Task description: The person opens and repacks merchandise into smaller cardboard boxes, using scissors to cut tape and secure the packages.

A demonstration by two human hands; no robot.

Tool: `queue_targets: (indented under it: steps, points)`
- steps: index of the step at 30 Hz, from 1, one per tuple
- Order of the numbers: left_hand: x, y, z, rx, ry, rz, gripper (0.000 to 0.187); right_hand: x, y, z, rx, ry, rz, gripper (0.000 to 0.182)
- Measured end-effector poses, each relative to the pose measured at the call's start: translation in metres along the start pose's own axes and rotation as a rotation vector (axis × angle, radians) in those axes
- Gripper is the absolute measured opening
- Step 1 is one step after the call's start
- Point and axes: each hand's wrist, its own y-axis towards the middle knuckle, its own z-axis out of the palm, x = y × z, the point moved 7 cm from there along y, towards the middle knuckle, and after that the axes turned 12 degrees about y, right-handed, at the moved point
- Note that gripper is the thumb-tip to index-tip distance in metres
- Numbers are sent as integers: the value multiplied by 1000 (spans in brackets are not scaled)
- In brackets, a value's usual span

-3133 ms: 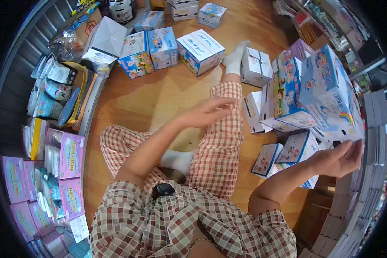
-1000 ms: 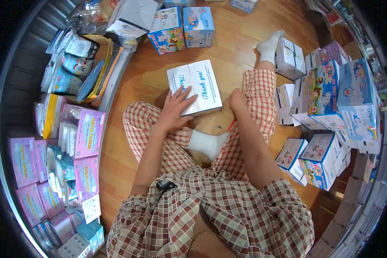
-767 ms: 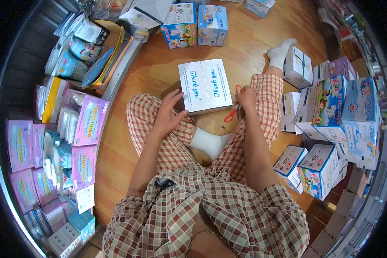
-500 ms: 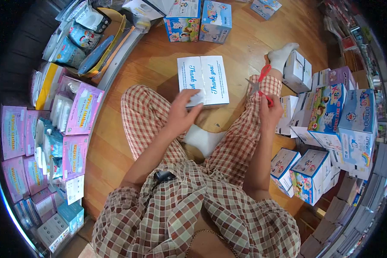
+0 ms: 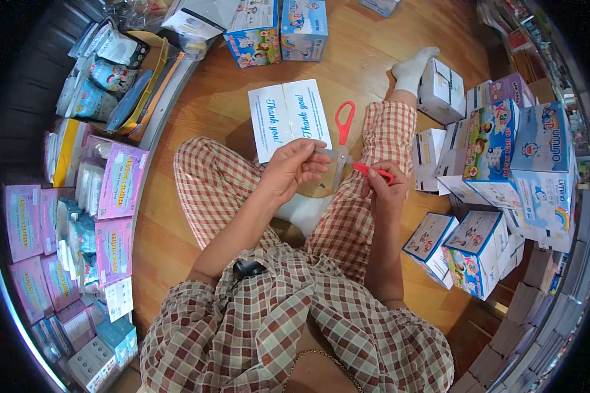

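My right hand [image 5: 383,187] grips one red handle of the scissors [image 5: 342,154], whose blades are spread apart. The other red handle points up and away. Beside the blades, my left hand [image 5: 295,169] has its thumb and fingers pinched at a thin, clear strip that reaches toward the scissors; it looks like tape, though its edges are hard to make out. Just beyond my left hand a white "Thank you!" box [image 5: 288,114] lies on the wooden floor between my legs, a seam running down its middle.
Blue cartoon-print boxes [image 5: 303,29] stand at the top. More boxes [image 5: 491,141] are stacked on the right, with two [image 5: 475,245] nearer me. Pink packs [image 5: 121,180] and a yellow basket [image 5: 156,56] of bagged items line the left. My legs flank the white box.
My left hand has lifted off the white box and turned, fingers now drawn together. My right hand has brought the scissors left, close to it. The view has shifted slightly.
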Motion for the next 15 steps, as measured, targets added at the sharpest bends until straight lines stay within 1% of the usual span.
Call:
queue_targets:
  steps: [2, 3, 5, 6, 8, 9, 10, 12, 13, 15]
  points:
    - [-3, -3, -10, -46, 78, 68, 24, -1, 1, 10, 90, 150, -55, 12]
    - [-3, -4, -11, -49, 77, 71, 24, -4, 2, 16, 95, 150, -54, 12]
    - [-4, -7, -6, -32, 37, 71, 20, -3, 2, 29, 127, 127, -160, 21]
    - [-4, -8, -4, -36, 34, 77, 20, -6, 1, 31, 133, 126, -157, 21]
    - [0, -9, 5, -2, 64, 49, 21, -19, 0, 43, 211, 67, -13, 29]
    - [4, -9, 8, 14, 61, 42, 22, -14, -2, 54, 262, 60, -21, 30]
    - [4, -9, 9, 12, 54, 46, 22, -13, -2, 58, 267, 53, -17, 30]
    - [7, -10, 12, 46, 88, 42, 21, -12, 0, 54, 165, -101, -36, 29]
    - [6, -9, 11, 44, 79, 43, 21, -12, 1, 53, 168, -108, -32, 29]
    - [-14, -8, -13, -230, 401, 184, 20, -14, 5, 42, 85, -26, -3, 31]
